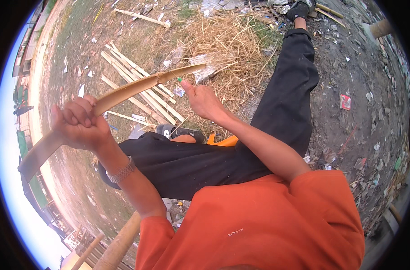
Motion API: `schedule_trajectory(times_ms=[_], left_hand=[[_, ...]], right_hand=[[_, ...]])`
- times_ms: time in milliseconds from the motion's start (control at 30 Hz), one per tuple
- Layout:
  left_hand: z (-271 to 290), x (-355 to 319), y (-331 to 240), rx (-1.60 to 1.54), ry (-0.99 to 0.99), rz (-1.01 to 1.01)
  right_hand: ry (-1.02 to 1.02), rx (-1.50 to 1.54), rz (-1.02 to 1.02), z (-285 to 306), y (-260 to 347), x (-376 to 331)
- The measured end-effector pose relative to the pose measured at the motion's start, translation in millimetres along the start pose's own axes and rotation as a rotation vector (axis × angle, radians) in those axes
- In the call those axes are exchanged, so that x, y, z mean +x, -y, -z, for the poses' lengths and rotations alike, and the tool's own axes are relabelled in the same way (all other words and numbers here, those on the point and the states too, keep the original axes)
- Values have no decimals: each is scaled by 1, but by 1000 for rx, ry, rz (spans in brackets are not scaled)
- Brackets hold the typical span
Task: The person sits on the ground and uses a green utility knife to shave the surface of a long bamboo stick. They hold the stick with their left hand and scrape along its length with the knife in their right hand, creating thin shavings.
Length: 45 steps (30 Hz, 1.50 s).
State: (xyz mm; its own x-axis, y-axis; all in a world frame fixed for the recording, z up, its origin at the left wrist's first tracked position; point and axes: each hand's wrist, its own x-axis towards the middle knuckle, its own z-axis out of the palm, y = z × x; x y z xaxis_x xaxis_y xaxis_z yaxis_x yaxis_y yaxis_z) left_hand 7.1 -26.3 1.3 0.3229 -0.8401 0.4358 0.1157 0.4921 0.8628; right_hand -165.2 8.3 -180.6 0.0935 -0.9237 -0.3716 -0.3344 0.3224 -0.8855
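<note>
A long, curved split bamboo strip [128,93] slants across in front of me, its hollow side showing and a node partway along. My left hand [81,120] is wrapped round the strip, and one end sticks out below the fist toward the left. My right hand [202,100] is closed, thumb up, close to the strip's far end. A small green piece [179,79] shows at the thumb's tip. What else the right hand holds, if anything, is hidden.
Several pale bamboo slats [144,92] lie crossed on the ground beyond the strip. Straw-like shavings [232,54] are heaped ahead. My legs in black trousers [284,85] spread around an orange object [224,140]. Bamboo poles [119,243] stand at lower left.
</note>
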Motion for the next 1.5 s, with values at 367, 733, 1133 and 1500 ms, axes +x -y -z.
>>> schedule_trajectory(times_ms=[367, 733, 1133, 1500], left_hand=[[-47, -38, -5, 117, -224, -169], [-51, -38, -6, 183, -281, -204], [-45, -34, -5, 100, -271, -202], [-48, -34, -3, 60, -237, -177]], right_hand=[[-200, -33, 68, -31, -31, 19], [-156, -164, -6, -15, -47, 25], [-160, -258, 17, -10, -52, 34], [-103, -272, -133, -11, -99, 68]])
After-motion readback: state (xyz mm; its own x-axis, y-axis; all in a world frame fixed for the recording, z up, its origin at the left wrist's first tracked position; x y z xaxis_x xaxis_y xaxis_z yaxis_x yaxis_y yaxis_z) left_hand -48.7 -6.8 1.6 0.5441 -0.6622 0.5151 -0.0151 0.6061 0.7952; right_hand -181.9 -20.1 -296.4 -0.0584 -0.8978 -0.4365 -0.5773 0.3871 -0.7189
